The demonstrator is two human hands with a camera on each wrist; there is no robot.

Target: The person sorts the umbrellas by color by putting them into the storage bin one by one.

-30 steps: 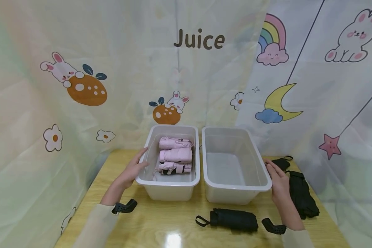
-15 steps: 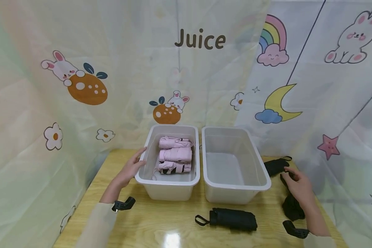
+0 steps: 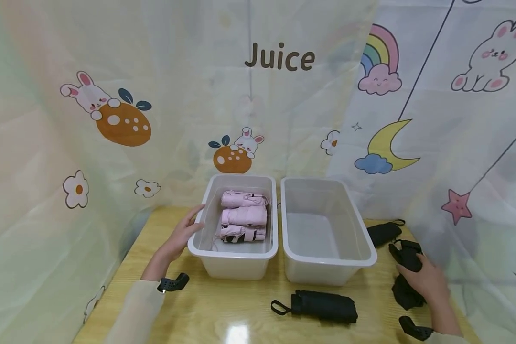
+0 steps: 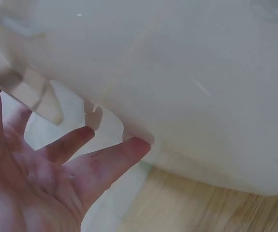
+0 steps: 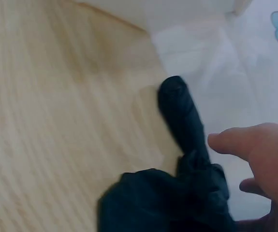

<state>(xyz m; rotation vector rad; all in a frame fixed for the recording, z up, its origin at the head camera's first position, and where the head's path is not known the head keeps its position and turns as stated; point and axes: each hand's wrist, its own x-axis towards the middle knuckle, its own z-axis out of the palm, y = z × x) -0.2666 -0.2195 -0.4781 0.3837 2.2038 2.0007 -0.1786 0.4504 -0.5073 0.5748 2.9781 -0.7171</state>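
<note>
My left hand (image 3: 181, 236) rests at the left side of a pale plastic bin (image 3: 236, 265), which holds several pink folded umbrellas (image 3: 244, 216). In the left wrist view its fingers (image 4: 117, 159) are fairly straight, their tips against the bin's outer wall under the rim. To the right of the second bin, my right hand (image 3: 427, 282) grips a black folded umbrella (image 3: 408, 292), thumb on one side and fingers on the other. Part of that umbrella is hidden under the hand. The right wrist view shows its dark cloth (image 5: 148, 200) close to the fingers.
A second pale bin (image 3: 327, 274), with nothing inside, stands beside the first. Another black folded umbrella (image 3: 384, 233) lies against its right side, and one more black umbrella (image 3: 324, 306) lies in front. Printed curtains (image 3: 176, 119) enclose the wooden table (image 3: 223, 306).
My right hand has left the right bin's rim, moved right and taken hold of the black umbrella, whose lower end has shifted left. My left hand has hardly moved.
</note>
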